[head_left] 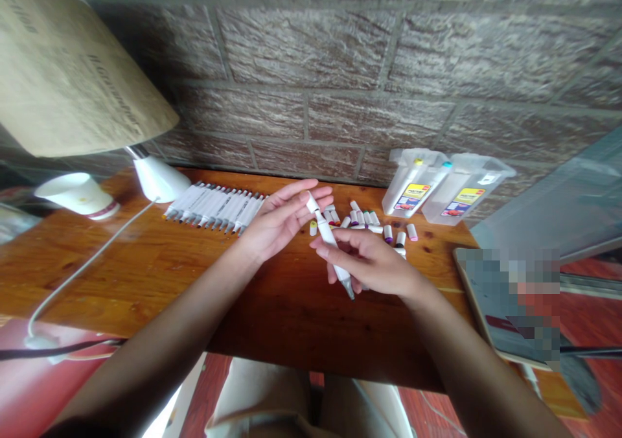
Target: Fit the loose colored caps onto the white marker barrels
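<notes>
Between my hands, above the wooden table, is a white marker (335, 251) with a grey lower end, tilted with its upper end to the left. My right hand (372, 260) is closed around its barrel. My left hand (276, 221) pinches a white cap (311, 201) at the marker's upper end; a dark tip shows between cap and barrel. Left of that hand lies a row of several white markers (214, 206) side by side. Behind and beside my right hand several loose caps (354, 218) with coloured ends are scattered, some hidden by my fingers.
Two clear plastic cases (466, 195) stand against the brick wall at the back right, the left one holding markers. A tablet (505, 308) lies at the right edge. On the left are a lamp (160, 179), its cable (97, 256) and a paper cup (80, 195).
</notes>
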The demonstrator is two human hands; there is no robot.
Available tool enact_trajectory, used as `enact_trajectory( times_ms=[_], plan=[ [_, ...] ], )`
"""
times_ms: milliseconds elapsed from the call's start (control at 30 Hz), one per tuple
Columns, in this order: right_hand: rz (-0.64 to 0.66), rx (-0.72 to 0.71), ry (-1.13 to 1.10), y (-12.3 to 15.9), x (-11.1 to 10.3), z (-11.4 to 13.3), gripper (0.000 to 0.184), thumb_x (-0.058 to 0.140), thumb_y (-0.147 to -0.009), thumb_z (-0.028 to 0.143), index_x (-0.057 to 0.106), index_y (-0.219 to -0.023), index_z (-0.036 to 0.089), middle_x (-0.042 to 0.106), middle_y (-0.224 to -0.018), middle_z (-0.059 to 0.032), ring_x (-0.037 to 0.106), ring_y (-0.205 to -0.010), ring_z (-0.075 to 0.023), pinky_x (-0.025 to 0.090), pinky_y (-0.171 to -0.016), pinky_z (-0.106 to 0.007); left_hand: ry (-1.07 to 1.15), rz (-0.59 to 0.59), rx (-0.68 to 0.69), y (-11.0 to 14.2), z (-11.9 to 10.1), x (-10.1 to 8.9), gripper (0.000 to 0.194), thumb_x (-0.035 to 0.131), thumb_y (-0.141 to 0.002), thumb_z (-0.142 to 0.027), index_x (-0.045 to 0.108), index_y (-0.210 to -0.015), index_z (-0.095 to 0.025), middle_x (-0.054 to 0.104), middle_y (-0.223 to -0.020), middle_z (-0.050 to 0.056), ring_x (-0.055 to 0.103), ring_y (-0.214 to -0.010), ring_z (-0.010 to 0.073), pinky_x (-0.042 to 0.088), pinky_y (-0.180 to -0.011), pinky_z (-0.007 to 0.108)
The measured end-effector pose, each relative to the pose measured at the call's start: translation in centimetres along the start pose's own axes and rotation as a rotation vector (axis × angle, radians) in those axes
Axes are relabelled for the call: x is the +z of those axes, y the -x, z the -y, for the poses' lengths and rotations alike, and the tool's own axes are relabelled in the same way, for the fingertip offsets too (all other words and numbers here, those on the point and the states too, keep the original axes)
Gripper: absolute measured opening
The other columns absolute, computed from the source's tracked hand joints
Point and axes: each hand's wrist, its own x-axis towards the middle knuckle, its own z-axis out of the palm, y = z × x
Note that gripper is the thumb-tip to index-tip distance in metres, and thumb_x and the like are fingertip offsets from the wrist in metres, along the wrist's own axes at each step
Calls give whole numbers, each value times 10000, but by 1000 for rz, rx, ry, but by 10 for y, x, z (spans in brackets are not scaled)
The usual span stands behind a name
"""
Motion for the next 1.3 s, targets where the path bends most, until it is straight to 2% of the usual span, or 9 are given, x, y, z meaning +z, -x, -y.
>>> enact_trajectory(
  times_ms=[533, 667, 967, 1300],
  plan=[
    [14, 11, -8, 0, -1, 1, 398, 613, -942, 556, 634, -1007, 164, 697, -707, 17, 556, -435, -63, 460, -393, -161, 17, -84, 4, -2, 0, 2, 226, 780, -819, -163, 764, -1043, -192, 801, -1093, 86, 719, -1164, 237, 464, -1152, 407],
    [4, 20, -2, 1, -2, 2, 364, 605, -957, 527, 640, -1036, 173, 678, -713, 26, 554, -437, -60, 455, -389, -155, 27, -78, 6, -3, -1, 1, 215, 772, -823, -160, 768, -1034, -200, 805, -1078, 77, 734, -1131, 224, 497, -1121, 379],
    [3, 30, 1, 0, -1, 1, 355, 618, -949, 527, 626, -981, 174, 657, -683, 35, 546, -430, -58, 450, -379, -147, 23, -85, -19, -3, 0, 0, 240, 779, -811, -156, 763, -1047, -195, 806, -1067, 83, 722, -1159, 243, 455, -1161, 412],
    [-5, 28, 5, 0, -2, 1, 346, 604, -957, 525, 630, -973, 181, 645, -673, 41, 540, -421, -59, 436, -370, -151, 27, -78, -14, -3, -1, 0, 228, 774, -813, -148, 766, -1036, -197, 807, -1069, 81, 731, -1138, 238, 479, -1135, 406]
  ],
)
